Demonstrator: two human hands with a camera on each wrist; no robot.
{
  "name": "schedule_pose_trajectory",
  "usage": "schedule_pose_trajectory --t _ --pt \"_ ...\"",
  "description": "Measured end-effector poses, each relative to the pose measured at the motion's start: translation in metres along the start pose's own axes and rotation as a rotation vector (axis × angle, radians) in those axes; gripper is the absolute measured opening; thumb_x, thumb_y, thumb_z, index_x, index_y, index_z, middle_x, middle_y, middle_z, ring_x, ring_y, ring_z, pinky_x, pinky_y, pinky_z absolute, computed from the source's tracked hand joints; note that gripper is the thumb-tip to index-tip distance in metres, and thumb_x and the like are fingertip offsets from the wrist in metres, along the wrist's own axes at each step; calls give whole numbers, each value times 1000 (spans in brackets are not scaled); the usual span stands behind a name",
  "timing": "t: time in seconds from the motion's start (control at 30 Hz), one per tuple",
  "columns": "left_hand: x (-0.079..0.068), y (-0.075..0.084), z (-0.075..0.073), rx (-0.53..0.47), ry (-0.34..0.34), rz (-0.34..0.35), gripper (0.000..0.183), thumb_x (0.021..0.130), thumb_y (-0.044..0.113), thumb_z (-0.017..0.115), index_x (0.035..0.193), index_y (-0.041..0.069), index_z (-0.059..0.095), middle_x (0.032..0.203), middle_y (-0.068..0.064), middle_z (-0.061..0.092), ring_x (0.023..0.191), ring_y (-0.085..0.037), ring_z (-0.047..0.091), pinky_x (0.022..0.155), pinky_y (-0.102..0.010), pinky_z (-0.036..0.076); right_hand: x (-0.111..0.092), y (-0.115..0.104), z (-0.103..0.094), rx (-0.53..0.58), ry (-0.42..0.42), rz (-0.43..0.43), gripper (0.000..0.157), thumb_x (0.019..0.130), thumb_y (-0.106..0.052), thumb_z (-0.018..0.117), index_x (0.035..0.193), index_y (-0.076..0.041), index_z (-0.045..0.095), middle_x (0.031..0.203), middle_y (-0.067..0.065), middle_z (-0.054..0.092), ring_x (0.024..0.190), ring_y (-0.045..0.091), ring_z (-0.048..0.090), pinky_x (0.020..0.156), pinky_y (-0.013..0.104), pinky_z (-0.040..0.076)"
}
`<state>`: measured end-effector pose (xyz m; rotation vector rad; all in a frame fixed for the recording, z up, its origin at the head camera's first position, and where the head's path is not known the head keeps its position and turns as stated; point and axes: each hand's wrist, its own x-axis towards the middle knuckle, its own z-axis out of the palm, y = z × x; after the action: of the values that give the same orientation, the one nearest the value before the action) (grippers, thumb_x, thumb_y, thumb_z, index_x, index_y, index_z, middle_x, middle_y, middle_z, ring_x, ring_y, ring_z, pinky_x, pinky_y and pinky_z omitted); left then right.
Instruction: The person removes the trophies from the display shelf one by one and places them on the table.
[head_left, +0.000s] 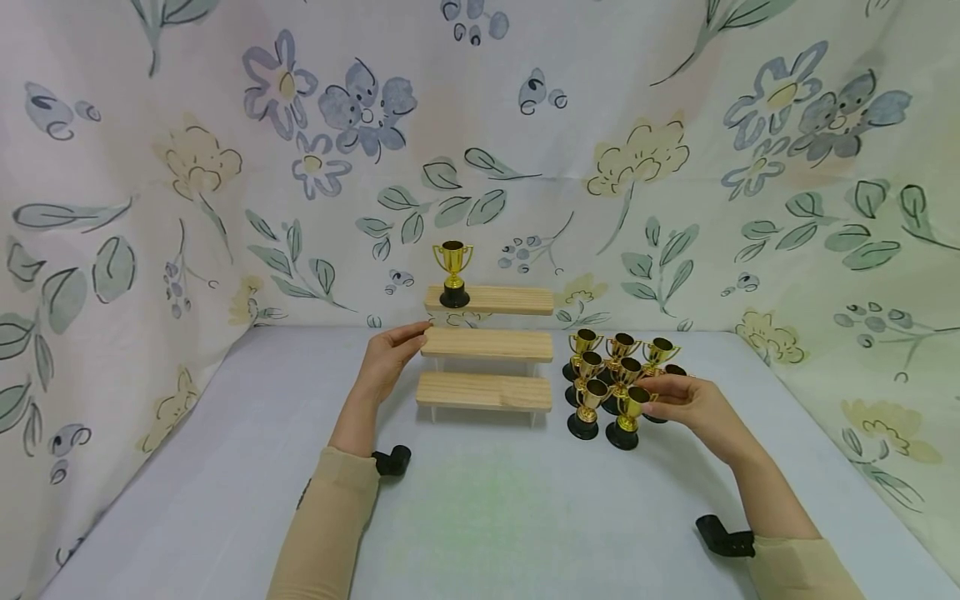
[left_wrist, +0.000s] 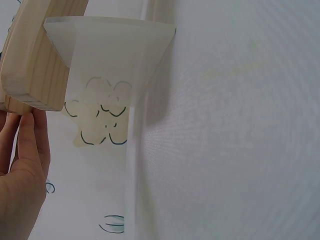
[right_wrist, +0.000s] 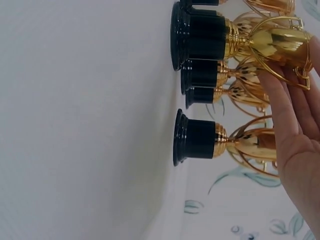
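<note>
My right hand [head_left: 686, 408] pinches a small gold trophy cup [head_left: 628, 417] by its bowl, at the front right of a group of similar cups. In the right wrist view, that trophy [right_wrist: 280, 45] has a black base, and the fingers lie along its bowl and handle. My left hand [head_left: 390, 358] touches the left end of the middle wooden shelf [head_left: 487, 344] with extended fingers; in the left wrist view the fingertips meet the board's end. On the top shelf [head_left: 510, 301], toward its left end, one gold trophy [head_left: 453, 271] stands upright.
Several gold trophies [head_left: 588, 400] stand close together right of the three-step rack. The lowest shelf [head_left: 483, 392] rests on pale supports [left_wrist: 115, 55]. A floral cloth [head_left: 480, 192] hangs behind the white table [head_left: 480, 508]. Black wrist devices [head_left: 723, 537] sit on both forearms.
</note>
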<state>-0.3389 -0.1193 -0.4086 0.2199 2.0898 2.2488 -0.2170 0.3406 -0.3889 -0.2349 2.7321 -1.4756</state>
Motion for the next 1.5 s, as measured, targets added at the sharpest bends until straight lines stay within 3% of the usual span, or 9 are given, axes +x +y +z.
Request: schedule_pose_trajectory --t 0.17,0.4,0.6,0.87,0.97,1.07,1.17,1.33,1.5 --pt "-1 -2 -1 -12 -2 35 44 95 16 66 136 1 58 143 -12 56 117 -6 58 117 -29 43 0 1 1 32 -10 -19 49 90 -25 73 131 -1 61 109 -29 65 96 -5 68 83 16 57" --pt "2 0 -1 -4 7 -21 42 99 11 58 140 0 53 150 -14 49 122 -6 56 119 -28 40 -2 -1 2 43 -14 -15 50 90 -24 74 131 1 60 108 -29 65 96 -4 68 83 17 57" --pt "1 1 -1 3 1 -19 42 100 10 57 140 0 53 150 -15 49 115 0 57 121 -31 38 -2 -1 1 25 -5 -31 49 90 -23 73 131 -1 61 110 -29 64 97 -4 67 82 17 57" --pt "1 1 -1 4 17 -24 41 100 9 57 139 0 54 148 -15 50 109 3 59 115 -23 43 5 -9 -2 22 12 -59 44 93 -27 69 130 -3 61 120 -7 73 100 -3 69 85 15 56" --pt "1 0 -1 1 22 -23 41 99 9 57 139 -1 54 147 -16 51 107 4 60 108 -16 47 7 -14 -3 7 39 -57 45 94 -30 68 130 -4 61 119 -7 73 100 -4 69 85 12 54" --pt "1 0 -1 4 23 -20 41 99 8 57 139 -1 54 147 -16 51 106 4 60 104 -12 49 10 -21 -4 6 77 -63 46 94 -31 68 130 -4 61 113 -16 72 99 -6 68 84 10 53" --pt "1 0 0 1 20 -12 40 99 7 57 138 -1 55 147 -17 52 108 3 60 107 -16 48 14 -32 -4 14 120 -87 48 94 -31 68 131 -2 61 109 -25 69 98 -8 67 84 8 53" --pt "2 1 0 -2 16 -8 40 99 8 58 138 -1 55 148 -16 51 114 -2 59 116 -27 43 22 -58 -4 22 178 -126 47 93 -33 69 131 -5 62 108 -26 69 97 -9 66 83 8 54" --pt "2 1 0 7 19 -24 41 99 9 58 139 0 55 148 -15 51 117 -6 57 118 -31 41 33 -87 -2 7 195 -156 46 92 -34 70 130 -9 63 110 -24 69 98 -8 66 85 7 52"
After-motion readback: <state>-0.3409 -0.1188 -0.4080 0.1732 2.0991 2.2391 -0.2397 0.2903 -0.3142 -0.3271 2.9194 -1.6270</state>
